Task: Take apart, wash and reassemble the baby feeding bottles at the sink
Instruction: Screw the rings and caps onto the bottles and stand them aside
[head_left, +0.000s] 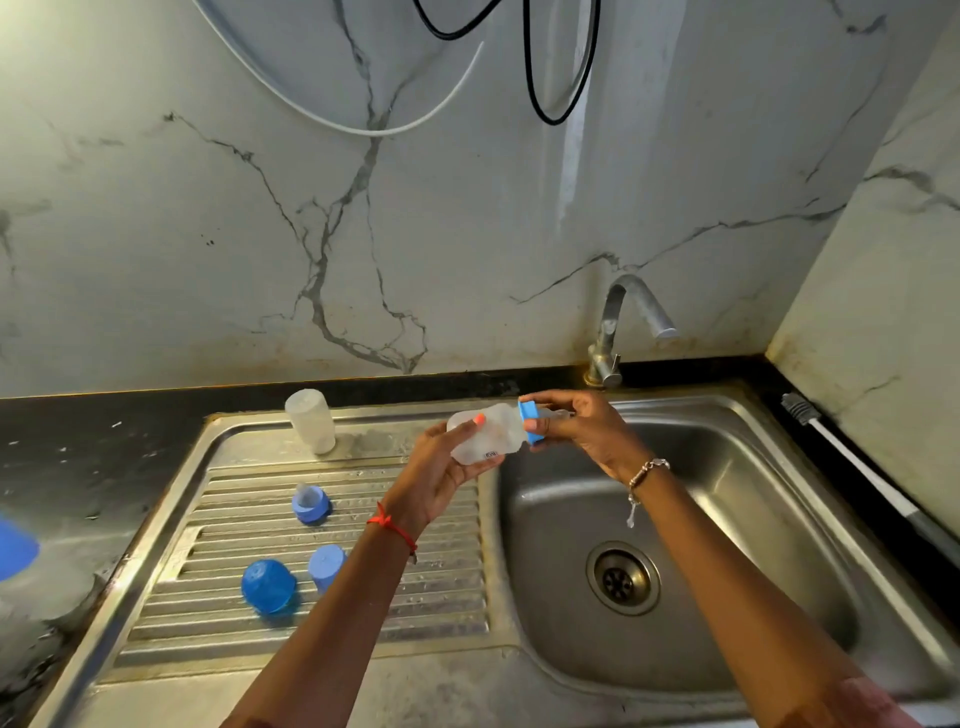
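Forearms reach in from six o'clock. At eight o'clock of the hands, on the ribbed drainboard (441, 597), lie a blue dome cap (267, 586), a paler cap (327, 566) and a blue ring with teat (310, 503). A bare bottle body (310, 421) stands at ten o'clock.

The left hand (436, 470) wraps its fingers round the frosted bottle (485, 431), held level above the divide between drainboard and basin (727, 519). The right hand (587, 431) pinches the bottle's blue collar (532, 422).

Judging by the loose parts, this is unscrewing. Brace the body, turn only the collar, and work above the basin. Open room lies at four o'clock, the tap (623, 322) overhangs at one o'clock, and a bottle brush (841, 452) lines the counter edge at three.
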